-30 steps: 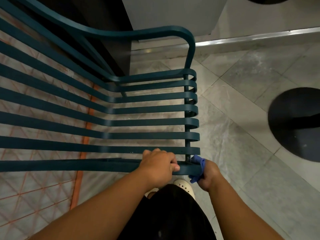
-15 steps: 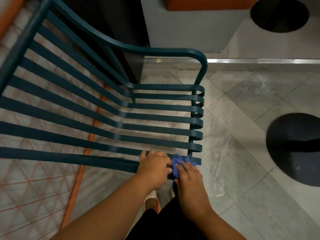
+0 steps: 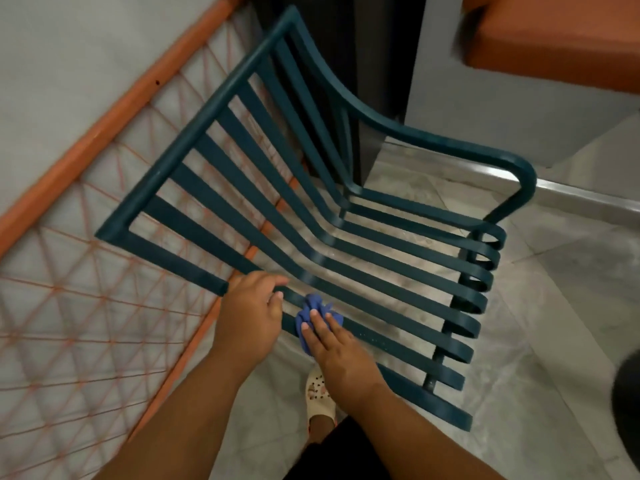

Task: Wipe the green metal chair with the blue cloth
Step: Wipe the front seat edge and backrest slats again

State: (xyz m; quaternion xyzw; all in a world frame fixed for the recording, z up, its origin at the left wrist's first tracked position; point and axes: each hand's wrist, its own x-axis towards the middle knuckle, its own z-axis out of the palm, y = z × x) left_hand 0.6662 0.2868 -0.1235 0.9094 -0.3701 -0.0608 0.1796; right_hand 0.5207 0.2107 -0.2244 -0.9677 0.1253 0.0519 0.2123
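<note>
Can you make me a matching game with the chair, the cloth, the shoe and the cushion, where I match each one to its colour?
Things:
1. chair
2. cloth
3. shoe
4. cushion

Colours:
A. orange
B. cream
C. dark green
D. blue

Right pairs: 1-C, 2-D, 3-B, 4-A.

The right hand presses the cloth on a chair slat, and the left hand holds the slat beside it.
</note>
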